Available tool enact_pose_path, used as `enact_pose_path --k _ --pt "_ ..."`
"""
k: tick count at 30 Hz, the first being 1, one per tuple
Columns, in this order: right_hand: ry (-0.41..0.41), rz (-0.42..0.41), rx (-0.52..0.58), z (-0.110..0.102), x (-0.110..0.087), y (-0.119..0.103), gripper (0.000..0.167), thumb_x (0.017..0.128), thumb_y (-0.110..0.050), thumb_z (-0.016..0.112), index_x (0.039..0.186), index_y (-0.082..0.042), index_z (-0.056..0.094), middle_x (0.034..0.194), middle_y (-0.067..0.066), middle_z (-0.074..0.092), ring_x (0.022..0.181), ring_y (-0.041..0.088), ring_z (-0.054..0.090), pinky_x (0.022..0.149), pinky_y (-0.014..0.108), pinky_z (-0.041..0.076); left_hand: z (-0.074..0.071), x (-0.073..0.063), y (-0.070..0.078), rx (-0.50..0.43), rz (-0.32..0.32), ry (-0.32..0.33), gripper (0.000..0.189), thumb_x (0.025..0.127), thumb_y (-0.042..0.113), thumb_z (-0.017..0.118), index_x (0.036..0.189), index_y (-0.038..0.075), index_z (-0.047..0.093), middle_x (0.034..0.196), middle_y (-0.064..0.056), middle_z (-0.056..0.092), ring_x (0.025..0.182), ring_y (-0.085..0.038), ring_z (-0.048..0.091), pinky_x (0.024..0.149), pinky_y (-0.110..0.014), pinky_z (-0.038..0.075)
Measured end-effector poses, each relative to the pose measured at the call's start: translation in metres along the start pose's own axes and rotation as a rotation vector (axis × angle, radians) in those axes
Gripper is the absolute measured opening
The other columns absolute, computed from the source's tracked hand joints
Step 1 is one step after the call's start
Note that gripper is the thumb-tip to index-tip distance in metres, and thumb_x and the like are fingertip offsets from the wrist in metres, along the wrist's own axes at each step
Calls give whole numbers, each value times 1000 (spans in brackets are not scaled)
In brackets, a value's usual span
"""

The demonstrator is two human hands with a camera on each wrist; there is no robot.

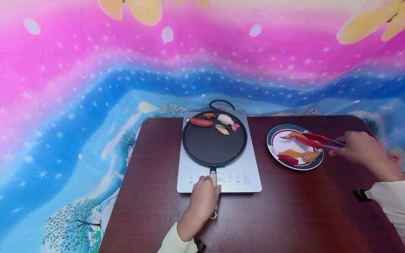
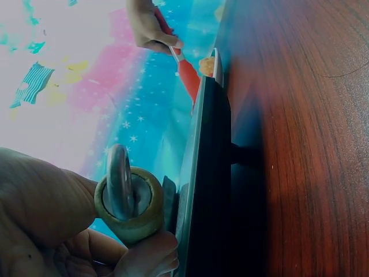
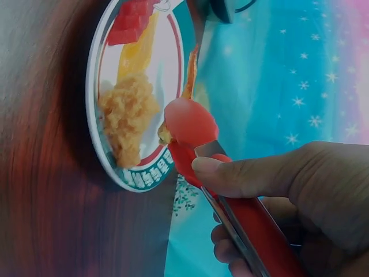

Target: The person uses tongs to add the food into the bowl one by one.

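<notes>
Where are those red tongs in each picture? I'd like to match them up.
Head: tongs at right, reaching over the plate.
Left wrist: tongs in the upper middle.
Right wrist: tongs from around the centre down to the bottom edge.
Shared landmark: the golden crumbly piece on the plate.

Head view: bright, even light; a soft shadow darkens the worktop (image 1: 300, 203) at right. Left wrist view: the backdrop (image 2: 63, 109) washes out, the cooker (image 2: 212, 173) lies dark. Right wrist view: pale glare greys the worktop.
</notes>
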State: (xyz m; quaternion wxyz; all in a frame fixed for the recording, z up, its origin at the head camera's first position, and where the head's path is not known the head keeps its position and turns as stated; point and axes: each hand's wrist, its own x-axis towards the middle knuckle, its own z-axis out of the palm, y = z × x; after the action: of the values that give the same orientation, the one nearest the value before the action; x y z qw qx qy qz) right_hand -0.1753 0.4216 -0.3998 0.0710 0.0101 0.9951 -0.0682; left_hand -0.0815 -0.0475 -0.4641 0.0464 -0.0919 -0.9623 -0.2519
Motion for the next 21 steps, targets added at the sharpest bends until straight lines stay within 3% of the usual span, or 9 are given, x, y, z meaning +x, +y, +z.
enact_pose_path --k 8,15,21 --pt "103 -53 11 -7 -5 -31 64 71 -28 88 109 17 64 69 11 49 61 26 44 50 36 38 -2 1 2 8 -26 -24 33 86 22 77 89 -9 66 70 -8 51 59 -22 58 57 -35 52" --pt "106 -158 18 -21 -6 -75 69 72 -35 87 119 11 64 92 24 61 78 37 57 59 50 49 -2 1 2 4 -31 -36 32 87 22 76 90 -8 66 70 -9 52 60 -22 57 57 -35 51" --pt "113 -229 32 -24 -3 -118 65 74 -32 87 120 8 65 80 12 57 61 22 49 50 36 42 -1 2 2 -2 -25 -20 31 86 21 77 88 -8 66 69 -8 51 58 -23 58 57 -36 52"
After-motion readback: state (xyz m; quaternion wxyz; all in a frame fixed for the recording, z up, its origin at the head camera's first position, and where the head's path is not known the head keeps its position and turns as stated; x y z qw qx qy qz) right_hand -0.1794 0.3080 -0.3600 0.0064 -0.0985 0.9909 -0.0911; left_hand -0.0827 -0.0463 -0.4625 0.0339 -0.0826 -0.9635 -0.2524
